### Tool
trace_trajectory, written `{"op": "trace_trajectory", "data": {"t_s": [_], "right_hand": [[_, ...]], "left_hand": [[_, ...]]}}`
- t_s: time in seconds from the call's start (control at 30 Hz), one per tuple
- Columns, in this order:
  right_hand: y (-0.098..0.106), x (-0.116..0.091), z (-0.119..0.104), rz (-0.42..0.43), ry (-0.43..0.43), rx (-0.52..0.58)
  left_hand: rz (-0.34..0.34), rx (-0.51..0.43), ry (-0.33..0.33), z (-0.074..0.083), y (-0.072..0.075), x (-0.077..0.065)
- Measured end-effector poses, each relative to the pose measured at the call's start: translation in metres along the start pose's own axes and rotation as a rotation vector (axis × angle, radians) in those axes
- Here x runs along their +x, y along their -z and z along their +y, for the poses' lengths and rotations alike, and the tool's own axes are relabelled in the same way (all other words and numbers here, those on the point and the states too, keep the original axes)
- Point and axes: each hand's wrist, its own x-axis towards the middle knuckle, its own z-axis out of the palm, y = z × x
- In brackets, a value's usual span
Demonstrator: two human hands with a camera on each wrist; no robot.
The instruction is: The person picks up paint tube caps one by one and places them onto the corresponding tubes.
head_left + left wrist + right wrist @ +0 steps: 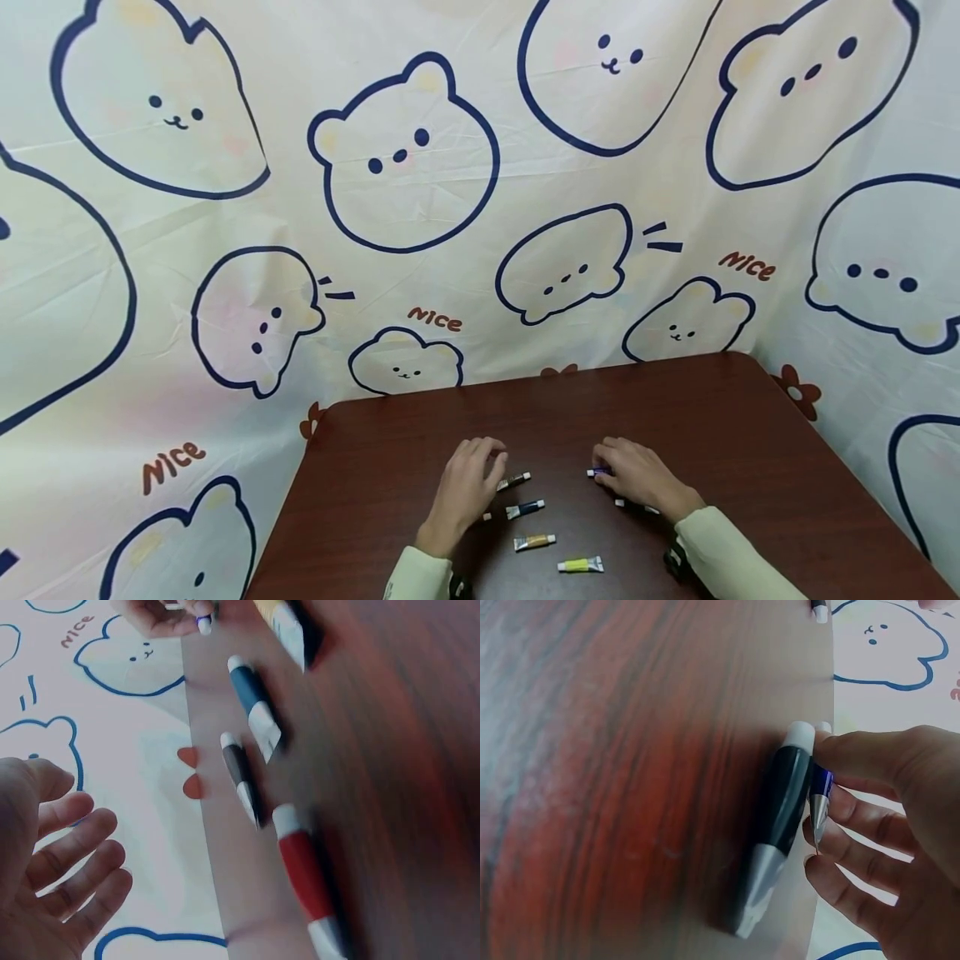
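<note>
My right hand (pixel 641 479) pinches a purple paint tube (pixel 822 784) between thumb and fingers over the table's right part. Beside it lies a dark paint tube (pixel 780 802) with a white cap, under the hand in the head view. My left hand (pixel 467 487) hovers with loosely bent fingers and holds nothing. Nearest to it are a dark brown tube (pixel 241 780) and a red tube (pixel 304 870), the latter mostly hidden by the hand in the head view. A dark blue tube (pixel 525 509) lies just to their right.
Closer to me on the brown wooden table (pixel 360 500) lie an ochre tube (pixel 535 542) and a yellow tube (pixel 580 565). A pale cloth (pixel 480 283) printed with bear faces hangs behind the table and along its sides.
</note>
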Motion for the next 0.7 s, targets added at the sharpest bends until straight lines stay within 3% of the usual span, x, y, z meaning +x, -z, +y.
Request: {"op": "trace_trajectory", "data": {"t_s": [0.7], "right_hand": [[-0.001, 0.001, 0.006, -0.016, -0.056, 0.093]], "left_hand": [[0.032, 0.042, 0.072, -0.03, 0.016, 0.005]]}}
